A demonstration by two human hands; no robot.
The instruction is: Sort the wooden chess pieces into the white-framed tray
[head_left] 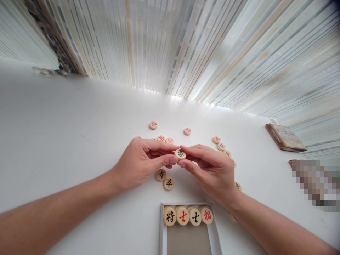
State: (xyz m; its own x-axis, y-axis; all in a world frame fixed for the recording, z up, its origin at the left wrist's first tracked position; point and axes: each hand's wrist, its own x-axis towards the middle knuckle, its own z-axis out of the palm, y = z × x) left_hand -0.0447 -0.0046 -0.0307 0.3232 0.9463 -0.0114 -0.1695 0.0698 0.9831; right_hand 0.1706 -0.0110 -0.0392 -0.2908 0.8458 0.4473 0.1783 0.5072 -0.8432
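Note:
Between the fingertips of my left hand and my right hand is a round wooden Chinese chess piece with a black character. Both hands pinch it from opposite sides, above the white table. Just below the left hand, two pieces with black characters lie touching or nearly so. Closer to me, an open box tray holds a row of several pieces along its far end, some marked black and some red. Part of its grey-brown bottom shows.
Red-marked pieces lie scattered beyond my hands, with more on the right, partly behind my right hand. A brown-edged box and a blurred-out object lie far right. A string curtain hangs along the table's far edge.

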